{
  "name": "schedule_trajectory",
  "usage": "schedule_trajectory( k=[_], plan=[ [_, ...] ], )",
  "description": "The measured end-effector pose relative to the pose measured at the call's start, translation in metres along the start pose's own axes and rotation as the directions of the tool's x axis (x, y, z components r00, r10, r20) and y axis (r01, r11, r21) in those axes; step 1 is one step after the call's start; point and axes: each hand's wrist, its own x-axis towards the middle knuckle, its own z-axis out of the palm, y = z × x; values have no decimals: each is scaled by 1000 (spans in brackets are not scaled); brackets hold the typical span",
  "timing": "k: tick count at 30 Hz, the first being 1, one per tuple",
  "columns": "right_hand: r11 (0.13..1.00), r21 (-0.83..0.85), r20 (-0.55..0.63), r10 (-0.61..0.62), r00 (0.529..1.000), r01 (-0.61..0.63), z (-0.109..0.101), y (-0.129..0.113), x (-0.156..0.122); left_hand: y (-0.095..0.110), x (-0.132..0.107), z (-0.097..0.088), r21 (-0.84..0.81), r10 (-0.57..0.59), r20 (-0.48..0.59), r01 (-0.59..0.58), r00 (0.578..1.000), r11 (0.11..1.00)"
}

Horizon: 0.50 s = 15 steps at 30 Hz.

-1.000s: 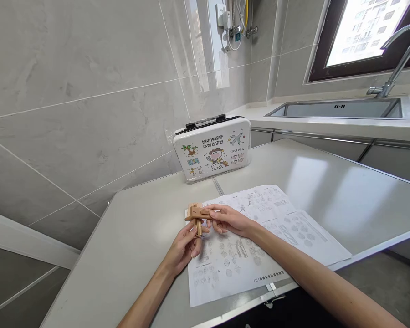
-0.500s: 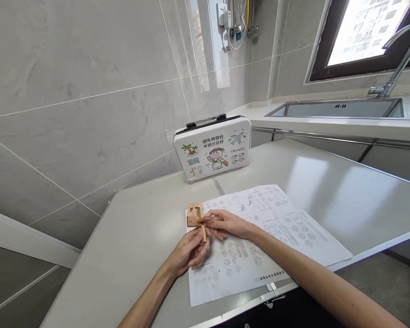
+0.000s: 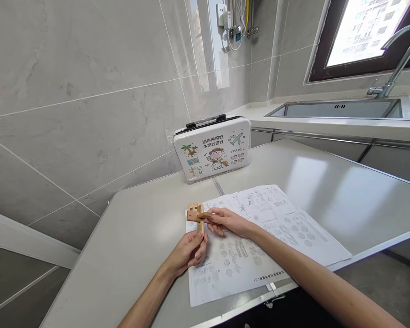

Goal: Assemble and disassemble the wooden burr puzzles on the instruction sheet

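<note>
Between my hands is a wooden puzzle point(image 3: 193, 214) of notched, interlocking light-brown blocks. My right hand point(image 3: 225, 221) pinches the puzzle's right side, around a wooden bar that juts toward me. In my left hand point(image 3: 189, 248) a small wooden puzzle piece point(image 3: 201, 228) is gripped between thumb and fingers. Its upper end meets the underside of the assembly; whether it is seated in a slot I cannot tell. Beneath both hands lies a large printed sheet point(image 3: 246, 259) with puzzle drawings.
A white cartoon-printed case point(image 3: 215, 152) stands against the grey tiled wall behind the sheet. The pale folding table point(image 3: 133, 237) carries everything, its metal front edge close to me. At the back right are a sink point(image 3: 338, 109) and a curved faucet point(image 3: 401, 59).
The left hand has moved slightly up and left, bringing its piece upright against the puzzle. The puzzle has tilted a little in the right hand's grip.
</note>
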Motion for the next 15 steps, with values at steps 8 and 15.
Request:
schedule_trajectory(
  k=[8, 15],
  plan=[
    [997, 65, 57, 41, 998, -45, -2, 0, -2, -2, 0, 0, -18, 46, -68, -47, 997, 999],
    [996, 74, 119, 47, 992, -56, 1, -3, -3, -4, 2, -4, -27, 68, -100, -71, 993, 997]
  ],
)
